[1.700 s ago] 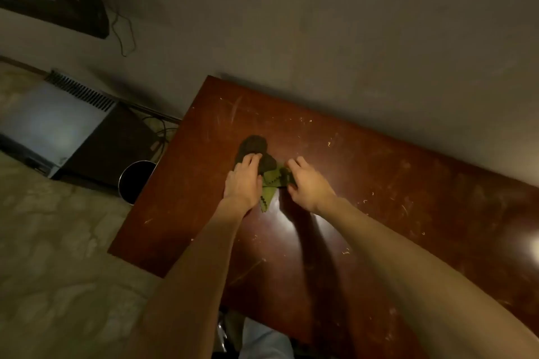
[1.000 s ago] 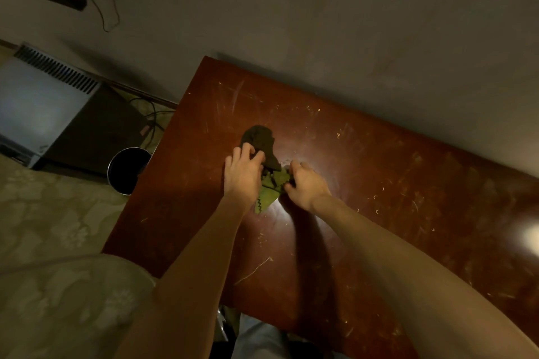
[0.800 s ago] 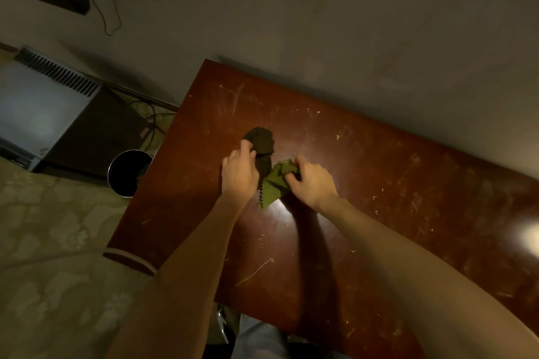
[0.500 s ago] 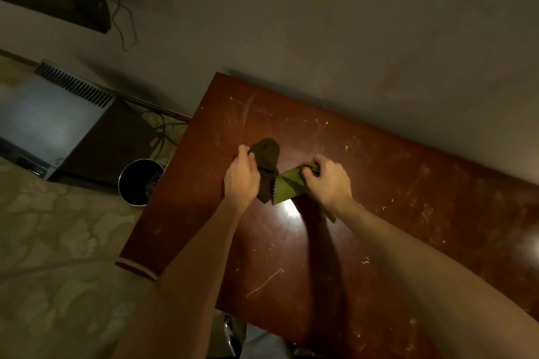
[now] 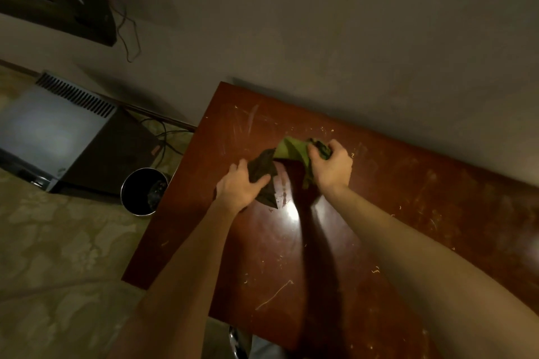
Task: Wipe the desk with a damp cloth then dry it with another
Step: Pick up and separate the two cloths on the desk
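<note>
1. Desk, reddish-brown, scuffed and speckled with crumbs, stands against the wall.
2. Left hand grasps a dark brown cloth, thumb and fingers curled round it, one corner pointing down at the desktop.
3. Right hand is clenched round a bunched green cloth, over the desk's far side.
4. Both cloths meet between the hands.
5. Round bin sits on the floor just beside the desk's left edge.

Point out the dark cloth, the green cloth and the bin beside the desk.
dark cloth (image 5: 262,165): head view, on its bunched upper part.
green cloth (image 5: 291,148): head view, on the flat stretched fabric.
bin (image 5: 123,192): head view, on its left rim.
</note>
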A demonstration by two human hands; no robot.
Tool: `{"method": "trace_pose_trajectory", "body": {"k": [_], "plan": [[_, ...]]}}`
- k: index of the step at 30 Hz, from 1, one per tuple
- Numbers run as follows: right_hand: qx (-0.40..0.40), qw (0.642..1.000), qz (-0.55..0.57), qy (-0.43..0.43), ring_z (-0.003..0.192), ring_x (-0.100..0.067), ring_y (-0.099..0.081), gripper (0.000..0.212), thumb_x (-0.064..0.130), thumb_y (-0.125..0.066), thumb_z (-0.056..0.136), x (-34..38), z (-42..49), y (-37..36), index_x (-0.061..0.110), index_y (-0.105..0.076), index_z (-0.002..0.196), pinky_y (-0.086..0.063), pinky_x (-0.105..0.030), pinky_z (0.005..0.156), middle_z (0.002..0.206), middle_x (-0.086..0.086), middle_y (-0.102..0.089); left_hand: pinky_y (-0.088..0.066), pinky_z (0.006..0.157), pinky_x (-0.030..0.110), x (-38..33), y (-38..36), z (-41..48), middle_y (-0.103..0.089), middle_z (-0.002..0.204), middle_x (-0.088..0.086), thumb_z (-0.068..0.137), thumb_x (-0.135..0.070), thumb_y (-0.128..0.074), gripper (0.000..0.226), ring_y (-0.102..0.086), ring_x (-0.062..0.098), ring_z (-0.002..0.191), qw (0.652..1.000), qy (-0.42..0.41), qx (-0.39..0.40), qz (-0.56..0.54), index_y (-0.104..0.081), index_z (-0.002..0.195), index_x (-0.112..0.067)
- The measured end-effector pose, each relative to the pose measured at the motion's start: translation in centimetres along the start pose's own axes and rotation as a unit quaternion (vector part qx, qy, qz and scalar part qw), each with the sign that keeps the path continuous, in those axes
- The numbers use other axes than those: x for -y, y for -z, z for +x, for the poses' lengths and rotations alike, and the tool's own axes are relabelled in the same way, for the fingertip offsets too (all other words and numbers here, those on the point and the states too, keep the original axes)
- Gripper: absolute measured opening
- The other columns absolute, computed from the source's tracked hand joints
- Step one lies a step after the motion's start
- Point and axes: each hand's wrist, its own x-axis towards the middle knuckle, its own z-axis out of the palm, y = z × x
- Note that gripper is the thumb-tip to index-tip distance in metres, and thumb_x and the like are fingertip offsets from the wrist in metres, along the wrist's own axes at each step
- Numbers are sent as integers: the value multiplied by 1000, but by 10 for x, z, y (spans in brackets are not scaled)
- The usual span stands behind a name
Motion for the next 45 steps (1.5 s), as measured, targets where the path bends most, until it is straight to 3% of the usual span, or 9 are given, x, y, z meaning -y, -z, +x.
{"method": "trace_pose_trajectory", "body": {"k": [5,8,11,14,21,26,31,36,45], "plan": [[25,999,-3,35,102,-31,-54,28,18,-81,86,13,4,5,12,-54,86,-53,-42,96,112,-10,-47,-47,76,33,-11,-11,-2,-68,110,2,95,-46,-71,35,-66,23,100,990,13,35,133,-57,117,-22],[19,999,-5,51,109,-34,-46,29,6,-75,85,17,3,17,13,-47,90,-47,-38,97,113,-9,-37,-48,92,38,-27,-15,-2,-62,120,-1,94,-49,-68,31,-55,24,114,993,-25,-8,112,-68,114,-25],[2,998,1,62,104,-30,-47,28,0,-68,85,10,3,37,13,-47,96,-40,-32,91,112,-7,-40,-50,96,40,-52,-19,-11,-61,119,-8,88,-43,-71,30,-57,20,113,997,-54,-23,-40,-71,113,-26],[-26,997,20,70,94,-25,-48,27,-9,-58,82,-6,-2,68,12,-49,95,-33,-23,79,108,-8,-46,-56,65,24,-89,-23,-24,-73,99,-5,88,-21,-74,27,-72,17,90,974,-35,4,-224,-72,115,-26],[-98,993,41,47,85,-14,-46,29,-11,-55,85,-75,-22,171,16,-51,96,-29,-21,70,102,-3,-52,-48,64,15,-200,-69,-60,-65,102,-8,94,-9,-65,30,-65,15,96,946,-81,14,-313,-59,120,-22],[-142,988,-4,61,85,-10,-43,22,-5,-60,86,-159,-43,267,10,-56,101,-32,-21,76,104,-2,-50,-47,67,19,-281,-132,-94,-65,104,4,91,-9,-73,35,-63,25,102,952,-116,89,-270,-57,122,-15],[-178,983,-41,13,93,-18,-53,18,1,-63,90,-255,-70,353,13,-57,102,-43,-28,79,109,2,-49,-50,81,35,-342,-208,-133,-69,106,0,89,-38,-82,37,-67,24,99,955,-230,163,-96,-61,117,-26],[-193,971,-133,-52,108,-24,-56,22,3,-64,93,-349,-104,415,11,-59,113,-56,-39,91,120,-2,-52,-58,94,47,-382,-274,-163,-65,135,-1,79,-75,-67,85,-67,26,114,943,-269,195,-6,-47,149,-32],[-219,937,-174,-208,130,-31,-48,42,7,-68,93,-461,-124,444,6,-54,132,-49,-40,104,139,-13,-48,-59,84,44,-400,-329,-185,-68,111,-5,88,-61,-69,47,-68,24,97,927,-313,193,72,-52,124,-36]]}}
